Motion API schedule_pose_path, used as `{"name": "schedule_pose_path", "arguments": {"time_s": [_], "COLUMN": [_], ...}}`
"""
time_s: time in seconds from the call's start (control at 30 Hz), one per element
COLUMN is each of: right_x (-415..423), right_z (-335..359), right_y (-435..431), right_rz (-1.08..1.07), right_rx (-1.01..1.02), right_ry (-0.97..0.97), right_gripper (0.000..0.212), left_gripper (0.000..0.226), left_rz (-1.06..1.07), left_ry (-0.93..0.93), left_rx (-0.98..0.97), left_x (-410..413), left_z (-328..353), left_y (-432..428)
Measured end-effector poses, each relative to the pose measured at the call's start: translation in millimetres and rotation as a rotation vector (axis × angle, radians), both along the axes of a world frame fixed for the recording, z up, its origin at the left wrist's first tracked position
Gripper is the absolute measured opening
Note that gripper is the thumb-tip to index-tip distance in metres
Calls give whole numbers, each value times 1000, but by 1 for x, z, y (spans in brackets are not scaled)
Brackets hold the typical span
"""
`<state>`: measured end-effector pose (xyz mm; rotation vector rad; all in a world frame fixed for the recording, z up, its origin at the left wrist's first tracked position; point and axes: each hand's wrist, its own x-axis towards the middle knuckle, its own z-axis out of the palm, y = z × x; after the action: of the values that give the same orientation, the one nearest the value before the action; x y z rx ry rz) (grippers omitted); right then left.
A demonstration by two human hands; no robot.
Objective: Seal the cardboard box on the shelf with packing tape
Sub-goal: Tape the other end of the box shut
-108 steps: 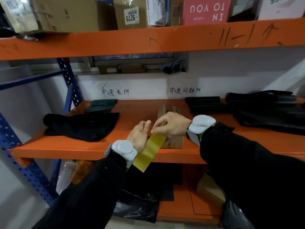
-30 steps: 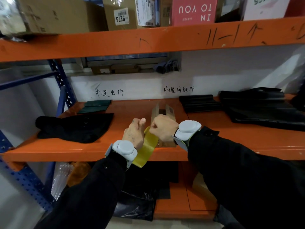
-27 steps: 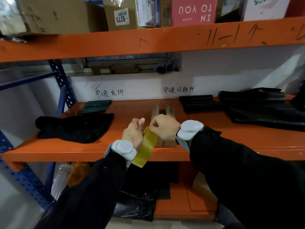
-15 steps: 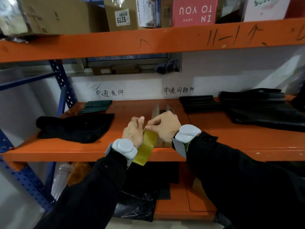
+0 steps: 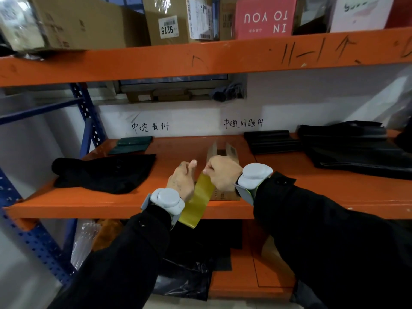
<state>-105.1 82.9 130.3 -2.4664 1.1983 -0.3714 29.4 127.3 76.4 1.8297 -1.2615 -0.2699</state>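
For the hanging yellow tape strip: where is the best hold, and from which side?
Pinch the tape strip at its top end from the right, across its width, where the right hand has it beside the cardboard box. The strip is flat and hangs limp, so a lower hold would likely let it twist.

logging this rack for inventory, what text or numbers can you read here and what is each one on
"9275", upside down: white label on the top-shelf carton.
"IN TO YOU", upside down: pink box, top shelf.
"中通发件": handwritten on the wall.
"中通问题件": handwritten on the wall, further right.
Too blurred: shipping label beside the 9275, print on the cardboard box on the middle shelf.
Orange beam: pen strokes, no words.
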Motion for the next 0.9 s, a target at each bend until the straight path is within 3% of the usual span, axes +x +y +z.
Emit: {"name": "schedule_pose_path", "arguments": {"time_s": [0.17,0.37,0.5,0.57,0.7,0.9], "right_x": [-7,-6,-11,-16,-28,-45], "right_z": [-2,-2,1,-1,-4,-2], "right_y": [0,-2,-1,-6,-5,-1], "right_rz": [-17,-13,-14,-43,-69,103], "right_rx": [0,5,92,202,542,531], "right_ry": [-136,46,127,39,-333,-380], "right_gripper": [22,22,38,30,13,22], "left_gripper": [50,46,46,44,48,51], "left_rz": [1,-130,-212,-207,-226,-271], "left_ry": [62,196,167,109,2,-21], "left_rx": [30,142,196,217,277,285], "left_x": [-4,-9,-5,-2,-1,-5], "left_z": [4,7,4,7,15,24], "left_y": [-2,4,8,10,15,19]}}
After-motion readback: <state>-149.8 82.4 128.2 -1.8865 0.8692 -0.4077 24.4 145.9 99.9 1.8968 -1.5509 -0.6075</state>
